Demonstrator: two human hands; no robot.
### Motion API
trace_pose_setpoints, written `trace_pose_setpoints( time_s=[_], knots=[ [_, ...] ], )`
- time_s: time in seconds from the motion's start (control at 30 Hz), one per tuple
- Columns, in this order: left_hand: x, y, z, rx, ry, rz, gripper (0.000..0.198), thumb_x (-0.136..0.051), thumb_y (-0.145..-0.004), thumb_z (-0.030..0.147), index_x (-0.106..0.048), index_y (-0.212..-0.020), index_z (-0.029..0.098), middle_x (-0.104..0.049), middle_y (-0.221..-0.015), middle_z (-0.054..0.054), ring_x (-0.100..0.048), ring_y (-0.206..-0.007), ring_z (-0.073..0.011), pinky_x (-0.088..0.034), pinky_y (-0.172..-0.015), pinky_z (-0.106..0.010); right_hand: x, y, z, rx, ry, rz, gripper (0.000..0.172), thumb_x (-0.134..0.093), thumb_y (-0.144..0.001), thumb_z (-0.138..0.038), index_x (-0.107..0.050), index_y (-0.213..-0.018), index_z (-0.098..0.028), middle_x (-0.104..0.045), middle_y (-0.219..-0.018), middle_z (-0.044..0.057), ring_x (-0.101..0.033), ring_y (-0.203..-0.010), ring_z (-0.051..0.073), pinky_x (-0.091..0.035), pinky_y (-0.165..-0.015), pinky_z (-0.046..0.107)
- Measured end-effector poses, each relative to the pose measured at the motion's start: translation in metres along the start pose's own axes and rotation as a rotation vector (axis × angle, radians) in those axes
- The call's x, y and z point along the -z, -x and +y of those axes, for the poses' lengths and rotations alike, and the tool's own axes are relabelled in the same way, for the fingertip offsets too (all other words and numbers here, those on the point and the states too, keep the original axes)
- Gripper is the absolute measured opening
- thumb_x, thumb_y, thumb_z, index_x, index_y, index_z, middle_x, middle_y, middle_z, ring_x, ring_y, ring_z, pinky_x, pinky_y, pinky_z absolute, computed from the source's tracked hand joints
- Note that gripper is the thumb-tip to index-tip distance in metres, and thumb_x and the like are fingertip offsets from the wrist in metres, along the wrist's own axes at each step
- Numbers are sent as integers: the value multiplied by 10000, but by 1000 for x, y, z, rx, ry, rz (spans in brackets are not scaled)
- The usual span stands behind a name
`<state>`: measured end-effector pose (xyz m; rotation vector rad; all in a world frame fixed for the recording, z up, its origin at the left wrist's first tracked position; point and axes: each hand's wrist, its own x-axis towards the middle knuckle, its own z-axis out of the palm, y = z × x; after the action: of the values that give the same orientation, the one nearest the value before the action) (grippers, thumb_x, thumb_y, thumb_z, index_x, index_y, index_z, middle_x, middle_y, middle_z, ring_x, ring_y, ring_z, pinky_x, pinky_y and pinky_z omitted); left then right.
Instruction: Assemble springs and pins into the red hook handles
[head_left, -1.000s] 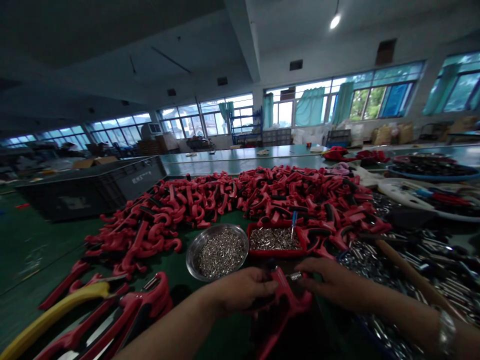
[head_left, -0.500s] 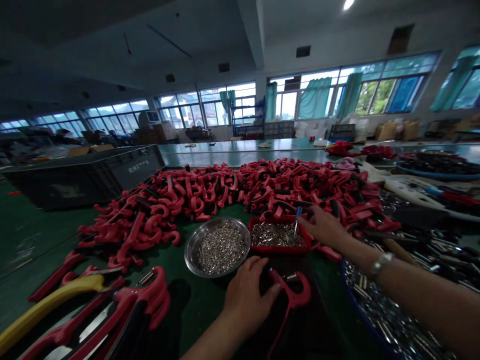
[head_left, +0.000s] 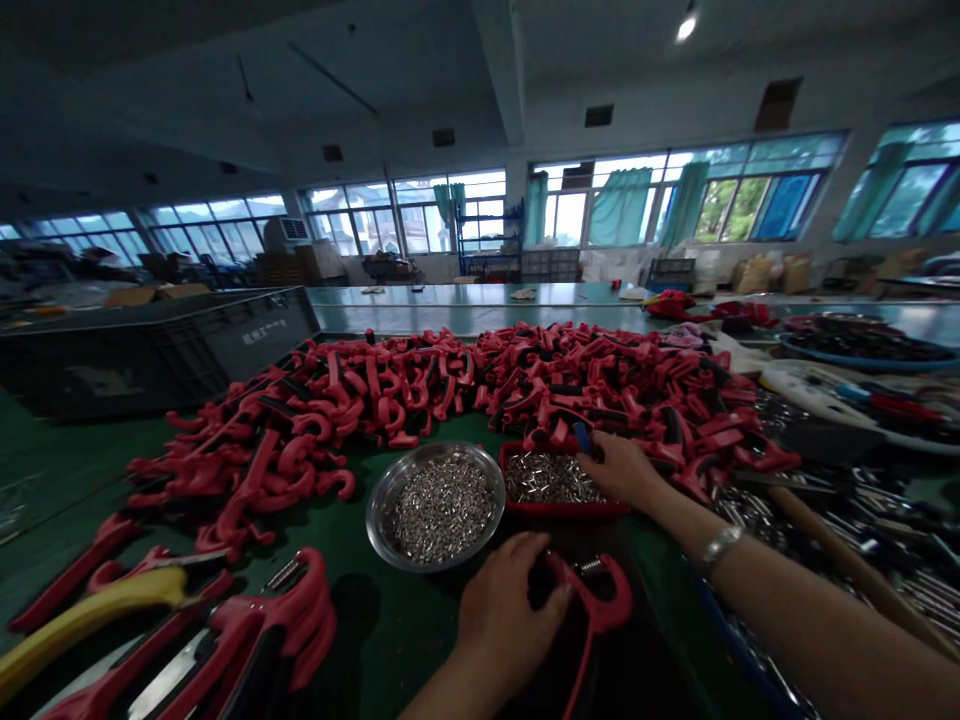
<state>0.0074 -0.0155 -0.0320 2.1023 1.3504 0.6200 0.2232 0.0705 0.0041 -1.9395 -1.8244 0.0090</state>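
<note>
Right fingers (head_left: 604,445) pinch blue handle (head_left: 582,437) — left fingers (head_left: 528,546) spread beside red handle (head_left: 616,606) — crate lettering (head_left: 265,333) blurred.

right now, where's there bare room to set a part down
Bare tabletop shows between the red-handled tools at the picture's lower left and the left hand, below the metal bowl. The far table beyond the red pile has open stretches. It's crowded around the red tray and at right, where loose metal parts lie.
</note>
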Motion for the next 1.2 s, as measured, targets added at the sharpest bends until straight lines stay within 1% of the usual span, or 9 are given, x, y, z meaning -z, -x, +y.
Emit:
trace_pose_setpoints(
  time_s=[0.2, 0.27, 0.33, 0.47, 0.57, 0.77, 0.97, 1.13, 1.2],
  knots=[
    [-2, 4, 0, -33, -19, 20, 431, -438, -822, 417, -506, -1202, 227, -537, -1219, -19, -478, -1108, -192, -382, -948, -318, 37, 52, -23, -11, -120, 238, 171, -415, -853, -317, -478, -889, -161, -599, -864, 111, -590, -816, 243, -445, -727, 378],
    [-3, 5, 1, -35, -23, 23, 425, -424, -832, 415, -506, -1202, 223, -540, -1215, -20, -481, -1101, -192, -386, -944, -318, 40, 81, -32, 1, -234, 217, 229, -345, -878, -396, -448, -885, -192, -615, -766, 63, -615, -673, 200, -486, -612, 319],
    [-3, 6, 1, -40, -28, 27, 433, -401, -844, 424, -495, -1214, 221, -531, -1225, -23, -478, -1101, -195, -388, -942, -324, 33, 109, -37, 4, -515, 109, 247, -324, -889, -430, -427, -915, -207, -624, -742, 34, -621, -598, 161, -511, -538, 268],
    [-4, 5, -1, -61, -51, 27, 436, -363, -862, 420, -478, -1233, 220, -511, -1248, -27, -463, -1116, -197, -374, -956, -334, 4, 142, -34, -130, -791, 10, 259, -441, -846, -452, -411, -939, -213, -640, -772, 30, -642, -637, 170, -540, -582, 284],
    [-4, 5, -1, -58, -58, 22, 430, -362, -866, 405, -468, -1242, 226, -502, -1258, -21, -453, -1129, -192, -366, -966, -333, -7, 146, -29, -181, -719, 50, 294, -523, -791, -461, -433, -918, -211, -645, -773, 32, -645, -695, 195, -534, -631, 302],
    [-3, 7, 1, -54, -62, 18, 453, -342, -872, 429, -462, -1248, 206, -494, -1265, -39, -444, -1141, -200, -361, -971, -342, -2, 141, -30, -136, -663, 184, 219, -475, -815, -445, -444, -832, -229, -632, -701, 12, -640, -666, 190, -521, -596, 285],
    [-4, 8, 0, -54, -54, 9, 432, -339, -877, 390, -453, -1255, 216, -489, -1271, -27, -439, -1146, -191, -359, -975, -336, -7, 142, -28, -182, -702, 138, 233, -469, -816, -463, -437, -850, -234, -656, -725, 26, -649, -672, 205, -530, -621, 315],
    [-6, 8, -1, -39, -7, 17, 420, -342, -876, 331, -457, -1254, 190, -486, -1273, -40, -433, -1152, -184, -344, -990, -326, -11, 141, -31, -169, -548, 160, 273, -489, -778, -500, -472, -809, -229, -637, -747, 53, -629, -706, 249, -495, -659, 406],
    [-7, 7, -2, -32, 22, 26, 418, -341, -871, 293, -460, -1252, 166, -490, -1269, -52, -426, -1160, -179, -329, -1003, -314, -12, 140, -32, -197, -594, 160, 284, -508, -768, -501, -460, -831, -228, -627, -771, 61, -624, -725, 261, -489, -678, 433]
  ],
)
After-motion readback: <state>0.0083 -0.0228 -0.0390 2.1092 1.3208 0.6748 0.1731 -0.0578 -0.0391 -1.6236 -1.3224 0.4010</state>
